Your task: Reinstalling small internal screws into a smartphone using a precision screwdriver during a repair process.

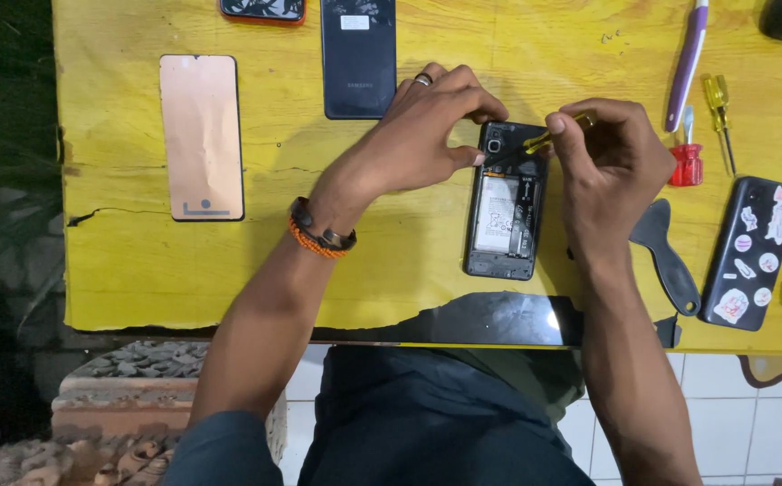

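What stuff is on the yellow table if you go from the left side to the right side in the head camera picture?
Copper-coloured panel → dark back cover → left hand → opened phone → right hand holding a yellow screwdriver → black pry tool → phone case with stickers.

Premises present as an informal phone-repair workshop. A worn yellow counter (139, 270) carries an opened phone (505, 202), a detached back cover (358, 56), a screen panel (202, 137), small screwdrivers (718, 108) and a black pry tool (665, 252). White floor tiles (742, 423) and stacked bricks (130, 396) lie below.
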